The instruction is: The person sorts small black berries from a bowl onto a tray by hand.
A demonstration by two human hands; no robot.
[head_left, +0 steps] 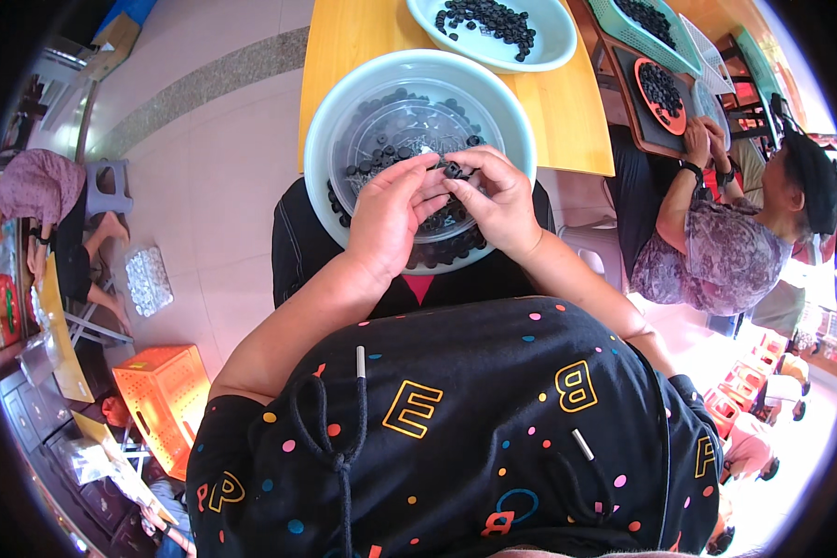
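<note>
Both hands meet over a large pale blue basin (318,126). Between the thumb and fingers of my right hand (504,203) is a small round black plastic part (454,171). My left hand (389,212) is beside it, its thumb and forefinger closed near the part; whatever they pinch is too small to make out. Under my hands a clear round plastic tray (372,126) rests in the basin, with small thin metal pieces (451,142) and several black parts (386,156) on it. More black parts lie in the basin around and below the tray, partly hidden by my hands.
Ahead, a second pale blue basin (553,42) of black parts stands on a yellow wooden table (567,121). At right, a person (716,242) sits by an orange plate (640,88) of black parts. An orange crate (163,400) and another person (42,191) are at left.
</note>
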